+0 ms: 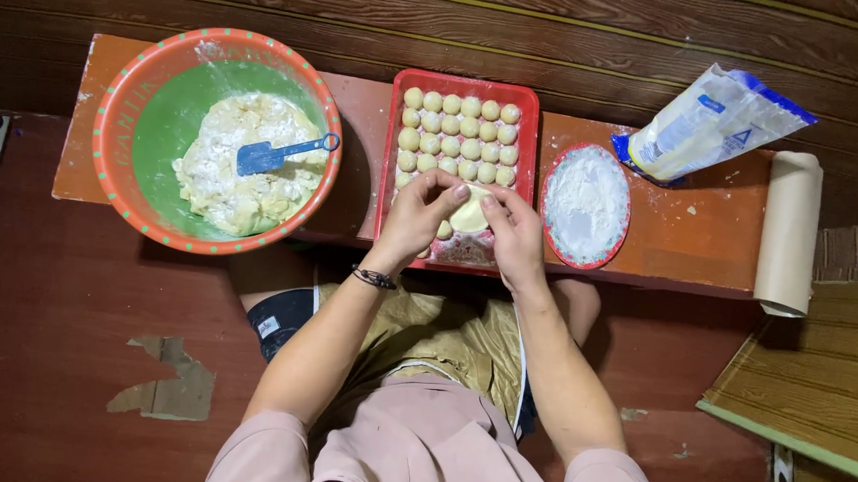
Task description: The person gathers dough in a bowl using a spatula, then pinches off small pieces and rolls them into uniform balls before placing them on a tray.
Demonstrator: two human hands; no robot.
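My left hand (418, 217) and my right hand (513, 233) meet over the near end of a red rectangular tray (529, 140). Between their fingers they pinch one pale lump of dough (470, 214). Several rows of small round dough balls (461, 133) fill the far half of the tray. A dark bracelet circles my left wrist.
A big orange bowl with a green inside (157, 127) holds floured dough and a blue spatula (275, 154) at the left. A red plate of flour (586, 205), an opened flour bag (709, 122) and a roll of brown paper (789, 235) lie on the low orange bench (696, 231).
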